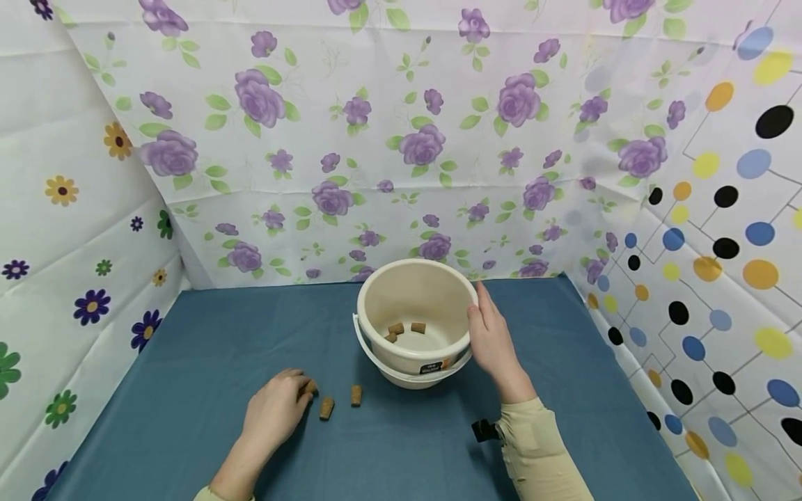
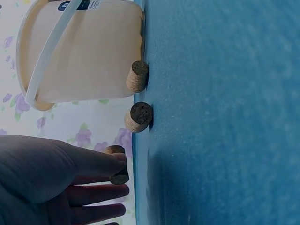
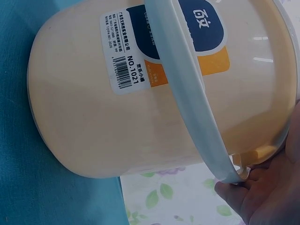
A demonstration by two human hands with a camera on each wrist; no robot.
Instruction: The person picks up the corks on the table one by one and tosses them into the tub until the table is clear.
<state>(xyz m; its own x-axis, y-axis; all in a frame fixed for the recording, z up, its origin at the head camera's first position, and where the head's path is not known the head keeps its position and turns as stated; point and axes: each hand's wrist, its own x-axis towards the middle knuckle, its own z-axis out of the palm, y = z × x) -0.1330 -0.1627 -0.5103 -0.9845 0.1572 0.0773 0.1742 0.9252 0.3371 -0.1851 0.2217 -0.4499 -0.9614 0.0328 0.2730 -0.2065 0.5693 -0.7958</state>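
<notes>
My left hand (image 1: 273, 412) pinches a cork (image 2: 117, 177) between thumb and fingers, low over the blue cloth. Two more corks stand on the cloth to its right: a nearer cork (image 1: 326, 408) and another cork (image 1: 356, 396) closer to the bucket. The cream bucket (image 1: 410, 364) stands upright, and three corks (image 1: 418, 327) show on its bottom inside. At the bucket's right side, my right hand (image 1: 495, 344) holds it near the rim. In the right wrist view, its fingers (image 3: 229, 192) curl by the end of the white handle (image 3: 192, 103), which hangs down in front.
A blue cloth (image 1: 207, 362) covers the table. Flowered sheets (image 1: 388, 90) rise behind and at the left, and a dotted sheet (image 1: 739, 278) at the right. A small black strap end (image 1: 485, 431) sticks out from the right sleeve (image 1: 539, 445).
</notes>
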